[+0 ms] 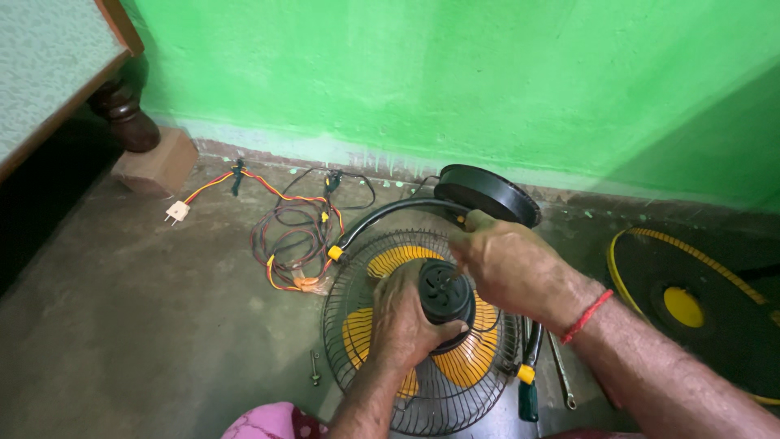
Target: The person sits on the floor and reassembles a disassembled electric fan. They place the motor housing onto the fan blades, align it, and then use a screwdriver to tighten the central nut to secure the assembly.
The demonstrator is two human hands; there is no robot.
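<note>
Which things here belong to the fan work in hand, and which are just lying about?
In hand:
- left hand gripping the black motor housing
- right hand at the housing's top
- wire fan guard with yellow blades

Lying about:
- tangled red and yellow wires with white plug
- second fan guard
- green-handled screwdriver
- bolt
- wooden block

A single head-worn camera looks steeply down and forward from close above the floor [146, 325], facing the green wall [455, 73], with the fan [422, 325] near at bottom centre.
</note>
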